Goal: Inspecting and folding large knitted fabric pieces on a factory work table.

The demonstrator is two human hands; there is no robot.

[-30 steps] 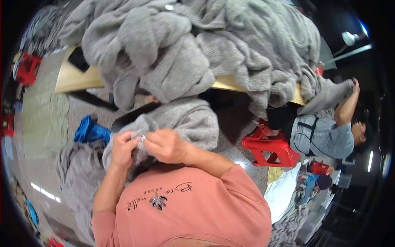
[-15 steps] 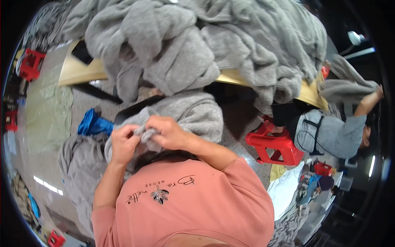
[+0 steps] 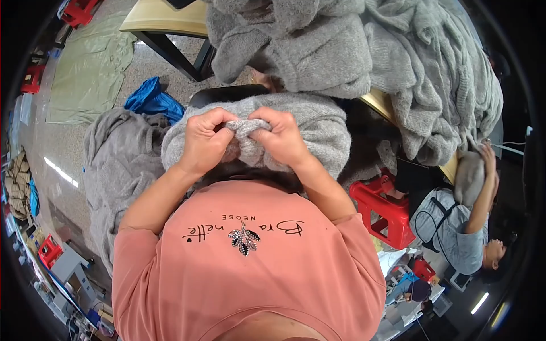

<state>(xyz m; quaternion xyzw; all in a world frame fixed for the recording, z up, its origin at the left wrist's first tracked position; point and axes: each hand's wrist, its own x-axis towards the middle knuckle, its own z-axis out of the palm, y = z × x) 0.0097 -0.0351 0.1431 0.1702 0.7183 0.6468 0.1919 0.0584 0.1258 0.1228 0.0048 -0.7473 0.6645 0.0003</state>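
A grey knitted garment lies bunched across my lap. My left hand pinches its edge between thumb and fingers. Close beside it, my right hand pinches the same edge, and a short folded strip of knit shows between the two thumbs. Which part of the garment this strip is, I cannot tell. Both hands are closed and raised a little over the lap. The cloth inside my fingers is hidden.
Grey knitwear is heaped on the wooden table ahead. More grey knitwear hangs at my left, by a blue cloth. At right, a co-worker handles grey fabric near a red stool.
My view has swung, so the table pile sits further right. My hands have levelled out, both still pinching the garment's edge. The co-worker's arms have come closer to the table pile.
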